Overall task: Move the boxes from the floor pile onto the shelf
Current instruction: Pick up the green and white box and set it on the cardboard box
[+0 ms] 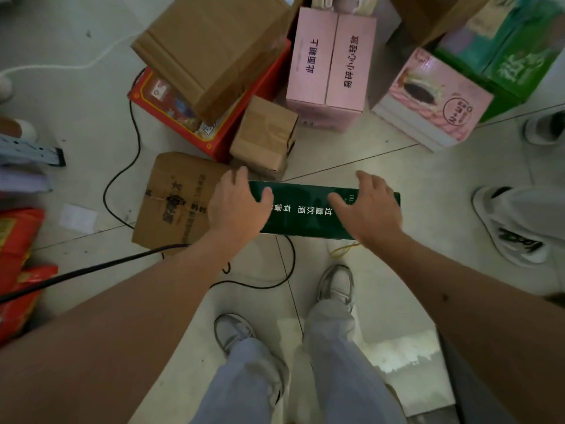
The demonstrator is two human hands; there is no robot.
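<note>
Grip: your left hand (237,206) and right hand (371,206) clasp opposite ends of the long dark-green glossy cardboard box (305,214), thumbs on top. Position: above the pale tiled floor (382,148), seemingly lifted, though contact below is hidden. Handling: rigid, slick; white liquor-warning lettering suggests weight and fragility, so support both ends. Adjacent: taped brown cardboard carton (177,197), pink carton (331,65).

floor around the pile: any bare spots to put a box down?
Bare tile lies right of the dark green box, between the pink printed box and a bystander's shoe, and far left beyond the black cable. It's crowded ahead: the flat cardboard box, small taped box and pink carton sit packed together.
</note>
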